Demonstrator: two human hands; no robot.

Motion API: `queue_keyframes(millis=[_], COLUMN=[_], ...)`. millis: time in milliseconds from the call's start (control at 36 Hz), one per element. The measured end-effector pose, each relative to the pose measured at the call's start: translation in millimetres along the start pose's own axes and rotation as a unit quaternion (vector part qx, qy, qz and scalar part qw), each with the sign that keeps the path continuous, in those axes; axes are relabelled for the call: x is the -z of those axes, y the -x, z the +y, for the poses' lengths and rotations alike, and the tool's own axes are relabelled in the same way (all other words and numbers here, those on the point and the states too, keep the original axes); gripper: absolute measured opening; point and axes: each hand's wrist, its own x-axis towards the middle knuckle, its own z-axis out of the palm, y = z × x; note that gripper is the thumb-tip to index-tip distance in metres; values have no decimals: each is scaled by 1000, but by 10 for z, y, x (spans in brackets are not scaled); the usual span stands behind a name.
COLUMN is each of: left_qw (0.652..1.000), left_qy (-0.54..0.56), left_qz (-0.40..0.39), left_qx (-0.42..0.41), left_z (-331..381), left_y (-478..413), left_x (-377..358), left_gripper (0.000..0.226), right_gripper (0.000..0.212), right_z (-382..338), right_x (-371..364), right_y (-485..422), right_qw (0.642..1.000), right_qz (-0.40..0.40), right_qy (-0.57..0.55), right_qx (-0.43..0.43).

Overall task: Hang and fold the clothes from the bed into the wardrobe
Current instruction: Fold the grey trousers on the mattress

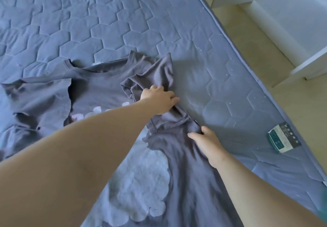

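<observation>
2 hands on the shirt (99,85), which lies spread on the bed (106,23). Left hand (159,101) grips the folded-in sleeve (150,78); right hand (207,141) pinches the shirt's side edge nearby. Label (284,137) near the bed's edge.

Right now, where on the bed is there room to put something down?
Two bare patches: the wide quilted mattress beyond the T-shirt collar, and the strip between the shirt's right side and the mattress edge, as far as the label. The near left is crowded: the T-shirt covers it.
</observation>
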Motion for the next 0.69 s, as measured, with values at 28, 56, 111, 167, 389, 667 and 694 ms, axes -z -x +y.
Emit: queue_keyframes(millis=[28, 56, 111, 167, 389, 667, 694], left_qw=[1000, 998, 990, 973, 861, 757, 756], left_qy=[16, 47, 121, 198, 432, 559, 553], left_qz=[12, 26, 64, 98, 197, 248, 256], left_qx=[5, 14, 36, 68, 183, 230, 240], left_z=[-5, -9, -17, -55, -727, -2078, -2195], left_y=[24, 53, 113, 184, 595, 1350, 1414], left_x=[10, 36, 91, 162, 346, 302, 268], left_gripper=[47, 47, 46, 42, 28, 33, 35], right_gripper=[24, 28, 29, 28, 28, 42, 44], right_z=[3, -8, -66, -176, -861, -1314, -1316], right_x=[15, 26, 36, 25, -514, -1689, -1823], right_y=[41, 88, 208, 372, 1013, 1521, 1556], right_qw=[1000, 999, 997, 994, 961, 918, 914], right_qz=[0, 1, -1, -16, -240, -367, -377], right_qy=[17, 35, 56, 48, 13, 10, 12], right_qx=[9, 23, 59, 93, 134, 148, 149])
